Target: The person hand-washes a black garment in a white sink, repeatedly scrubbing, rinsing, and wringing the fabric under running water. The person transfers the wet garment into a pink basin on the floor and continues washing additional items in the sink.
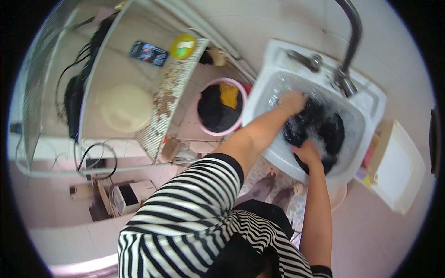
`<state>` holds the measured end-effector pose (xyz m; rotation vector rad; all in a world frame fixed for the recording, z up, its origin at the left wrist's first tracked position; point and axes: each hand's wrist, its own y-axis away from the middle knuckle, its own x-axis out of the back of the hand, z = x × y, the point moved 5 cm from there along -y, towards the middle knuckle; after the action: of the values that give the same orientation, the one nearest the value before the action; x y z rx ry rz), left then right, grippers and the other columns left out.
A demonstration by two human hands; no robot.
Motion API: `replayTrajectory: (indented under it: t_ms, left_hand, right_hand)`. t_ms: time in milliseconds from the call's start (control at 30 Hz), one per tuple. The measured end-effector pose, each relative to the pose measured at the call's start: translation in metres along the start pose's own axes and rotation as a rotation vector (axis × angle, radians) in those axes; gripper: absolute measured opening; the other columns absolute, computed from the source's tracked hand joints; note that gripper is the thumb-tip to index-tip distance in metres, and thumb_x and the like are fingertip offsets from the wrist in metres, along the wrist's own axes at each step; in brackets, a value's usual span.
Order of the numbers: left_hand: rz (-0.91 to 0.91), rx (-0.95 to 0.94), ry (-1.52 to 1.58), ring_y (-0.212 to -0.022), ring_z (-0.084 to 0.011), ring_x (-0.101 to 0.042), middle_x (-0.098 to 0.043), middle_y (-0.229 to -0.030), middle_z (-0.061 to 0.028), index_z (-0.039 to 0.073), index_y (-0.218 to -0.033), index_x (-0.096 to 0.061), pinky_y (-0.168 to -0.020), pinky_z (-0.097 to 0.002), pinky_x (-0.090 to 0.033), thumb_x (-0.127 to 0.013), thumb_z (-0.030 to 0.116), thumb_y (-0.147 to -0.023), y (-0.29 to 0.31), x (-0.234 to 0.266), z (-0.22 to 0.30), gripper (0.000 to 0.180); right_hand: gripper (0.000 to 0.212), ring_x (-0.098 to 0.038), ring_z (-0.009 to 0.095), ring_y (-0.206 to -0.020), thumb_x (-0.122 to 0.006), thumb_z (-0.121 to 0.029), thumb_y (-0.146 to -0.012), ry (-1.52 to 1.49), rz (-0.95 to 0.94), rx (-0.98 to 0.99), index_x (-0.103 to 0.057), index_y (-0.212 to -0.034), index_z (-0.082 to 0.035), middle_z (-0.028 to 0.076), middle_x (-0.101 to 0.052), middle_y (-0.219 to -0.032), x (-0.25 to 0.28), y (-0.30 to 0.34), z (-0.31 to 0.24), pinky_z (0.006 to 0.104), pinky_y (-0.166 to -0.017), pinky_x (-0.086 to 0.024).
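Black wet cloth lies bunched in foamy, splashing water in a white sink. My left hand reaches over the left side of the basin, its fingers curled onto the far left part of the cloth. Nearer to me, my right hand grips the cloth's front part; its fingertips are partly hidden by cloth and water. Both hands are slightly blurred. The cloth's garment kind cannot be made out.
A curved tap and a lever handle rise behind the basin. Left of it stands a pink tub with dark and yellow clothes. A shelf holds a phone and a yellow round container. At right is a white tray-like bin.
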<state>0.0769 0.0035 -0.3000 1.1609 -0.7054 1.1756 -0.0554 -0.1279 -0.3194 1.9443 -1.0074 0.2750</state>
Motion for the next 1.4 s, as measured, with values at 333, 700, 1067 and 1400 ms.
replayTrajectory:
  t_ms: [333, 700, 1067, 1400]
  left_hand:
    - [0.196, -0.281, 0.151, -0.123, -0.0348, -0.039, -0.048, -0.129, -0.0153, 0.012, -0.114, -0.062, -0.098, -0.0597, -0.029, -0.058, 0.046, -0.081, 0.118, 0.009, 0.011, 0.048]
    - [0.075, -0.065, 0.095, -0.100, -0.0363, -0.057, -0.061, -0.106, -0.0197, 0.008, -0.106, -0.063, -0.085, -0.0431, -0.045, -0.047, 0.045, -0.087, 0.011, 0.006, 0.003, 0.045]
    - [0.303, -0.412, -0.027, -0.119, -0.0356, -0.036, -0.045, -0.131, -0.0110, 0.013, -0.106, -0.066, -0.097, -0.0598, -0.020, -0.054, 0.046, -0.084, 0.111, 0.003, 0.017, 0.042]
    - [0.002, -0.101, -0.075, -0.102, -0.0375, -0.056, -0.054, -0.120, -0.0199, 0.009, -0.109, -0.062, -0.090, -0.0458, -0.043, -0.055, 0.041, -0.085, 0.002, -0.025, 0.017, 0.041]
  right_hand:
    - [0.061, -0.058, 0.037, -0.103, -0.065, -0.043, -0.067, 0.031, 0.010, 0.084, -0.062, -0.102, 0.007, 0.027, -0.059, -0.109, 0.000, -0.004, -0.003, 0.0419, -0.089, -0.045]
    - [0.058, -0.060, 0.039, -0.095, -0.068, -0.046, -0.064, 0.103, -0.030, 0.001, -0.065, -0.088, 0.007, 0.029, -0.061, -0.097, -0.001, 0.001, -0.006, 0.0436, -0.083, -0.047]
    - [0.060, -0.058, 0.036, -0.104, -0.068, -0.043, -0.065, 0.010, -0.002, 0.083, -0.063, -0.103, 0.003, 0.023, -0.061, -0.108, -0.004, -0.015, 0.012, 0.0403, -0.088, -0.046]
    - [0.052, -0.060, 0.034, -0.101, -0.069, -0.038, -0.064, 0.055, -0.090, 0.015, -0.067, -0.097, 0.002, 0.021, -0.063, -0.106, 0.003, -0.004, -0.002, 0.0395, -0.087, -0.047]
